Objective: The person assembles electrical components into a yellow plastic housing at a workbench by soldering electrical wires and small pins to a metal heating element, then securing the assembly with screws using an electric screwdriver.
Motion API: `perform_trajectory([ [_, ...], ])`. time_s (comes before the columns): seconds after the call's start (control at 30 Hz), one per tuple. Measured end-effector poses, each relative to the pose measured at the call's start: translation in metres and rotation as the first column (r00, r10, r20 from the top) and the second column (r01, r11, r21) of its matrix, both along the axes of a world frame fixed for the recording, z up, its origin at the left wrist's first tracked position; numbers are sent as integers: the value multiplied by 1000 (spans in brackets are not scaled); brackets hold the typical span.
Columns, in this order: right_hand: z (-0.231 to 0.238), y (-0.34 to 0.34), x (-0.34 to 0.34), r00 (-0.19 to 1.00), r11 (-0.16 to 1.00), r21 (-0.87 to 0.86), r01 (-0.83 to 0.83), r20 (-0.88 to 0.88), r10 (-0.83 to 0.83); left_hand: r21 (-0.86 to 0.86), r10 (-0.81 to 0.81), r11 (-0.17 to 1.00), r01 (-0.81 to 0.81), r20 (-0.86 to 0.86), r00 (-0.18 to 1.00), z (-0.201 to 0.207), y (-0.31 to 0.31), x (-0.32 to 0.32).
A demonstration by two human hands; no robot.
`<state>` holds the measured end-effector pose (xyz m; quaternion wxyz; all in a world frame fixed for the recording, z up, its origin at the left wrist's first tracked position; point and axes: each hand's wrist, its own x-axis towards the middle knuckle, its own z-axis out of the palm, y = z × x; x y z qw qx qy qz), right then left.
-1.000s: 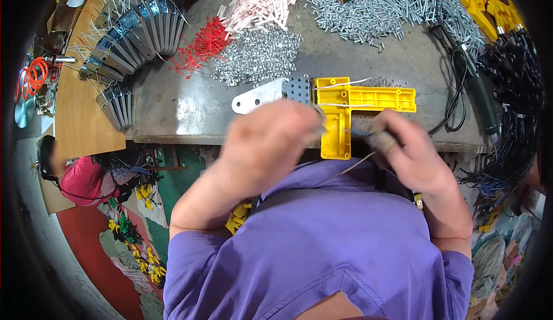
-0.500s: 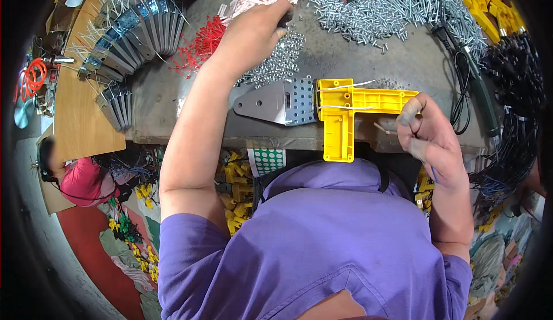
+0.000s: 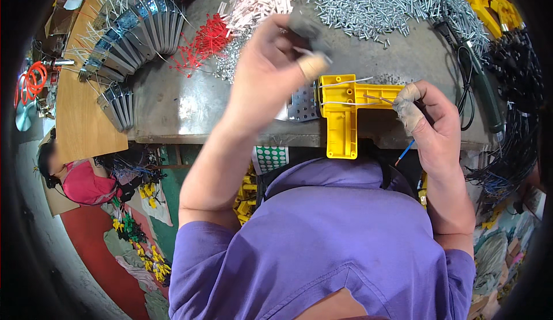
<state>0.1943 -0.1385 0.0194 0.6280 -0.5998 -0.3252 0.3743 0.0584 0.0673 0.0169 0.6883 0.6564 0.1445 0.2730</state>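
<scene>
The left hand (image 3: 273, 69), in the head view, is raised over the worktable (image 3: 184, 127), fingers curled toward the thumb; a thin pale piece (image 3: 304, 50) shows pinched at its blurred fingertips. The right hand (image 3: 432, 121) is closed at thumb and forefinger on a thin wire (image 3: 377, 98), whose brownish end points left above the housing's arm; a blue wire end (image 3: 405, 152) emerges below the same hand — whether the two are joined is hidden by the fingers.

Between the hands lies the yellow T-shaped plastic housing (image 3: 341, 129), hollow side up, its lower arm overhanging the table's front edge. Two white leads (image 3: 352, 103) cross it; a perforated metal plate (image 3: 302, 109) adjoins its left end, partly covered by the left hand and forearm.

Behind — from left to right — lie metal blades (image 3: 138, 39), red parts (image 3: 210, 35), silver nuts (image 3: 228, 61), pale sleeves (image 3: 262, 0) and screws (image 3: 357, 18). At right rests a dark-green corded tool (image 3: 485, 98).
</scene>
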Motion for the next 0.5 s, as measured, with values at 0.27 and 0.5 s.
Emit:
perform_trajectory([
  [0.27, 5, 3, -7, 997, 997, 71, 20, 73, -25, -410, -111, 892, 190, 209, 972, -7, -37, -3],
  [0.5, -2, 3, -8, 984, 996, 85, 30, 173, -44, -392, -120, 897, 203, 226, 967, 2, -45, -6],
])
